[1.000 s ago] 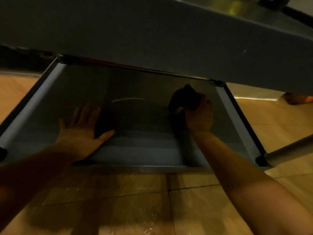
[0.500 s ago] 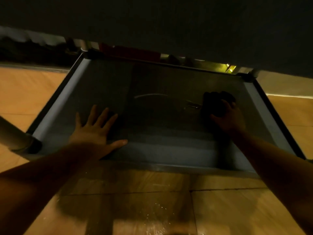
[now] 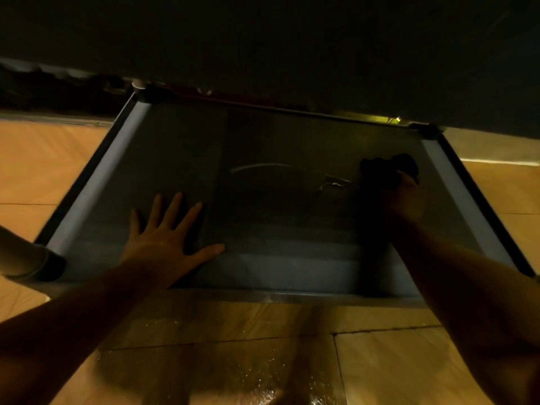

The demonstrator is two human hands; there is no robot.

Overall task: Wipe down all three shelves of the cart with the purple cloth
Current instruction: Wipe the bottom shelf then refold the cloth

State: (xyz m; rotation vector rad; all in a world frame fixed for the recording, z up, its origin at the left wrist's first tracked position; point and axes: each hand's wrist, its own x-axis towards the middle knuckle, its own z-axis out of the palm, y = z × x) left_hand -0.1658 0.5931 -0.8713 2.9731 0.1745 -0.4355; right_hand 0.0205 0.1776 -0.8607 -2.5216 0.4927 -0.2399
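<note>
Tiled floor (image 3: 377,366) nearest the camera, orange-brown, glossy, with a few wet-looking speckles along the middle. Really dim lighting overall.

Just past that, the front lip of the cart's bottom shelf (image 3: 292,267), a grey metal tray with raised edges on all sides. Round cart leg (image 3: 20,258) at the near-left corner.

Left hand (image 3: 166,241) flat on the shelf near the front-left, palm down, fingers spread wide, thumb pointing right. Not holding anything, just planted there.

Right hand (image 3: 406,200) further back on the right side, fingers curled down over the purple cloth (image 3: 385,171). Cloth looks almost black in this light, bunched into a lump and pressed onto the shelf surface close to the right rim, not far from the back-right corner. Grip clearly closed around the cloth, though the fingertips themselves are lost in shadow.

Thin curved streak (image 3: 263,166) shining on the shelf left of the cloth, roughly mid-shelf toward the back.

Above and beyond all that, the dark underside of the shelf above (image 3: 292,48) filling the whole top of the view, with a sliver of yellowish light at the back-right corner.
</note>
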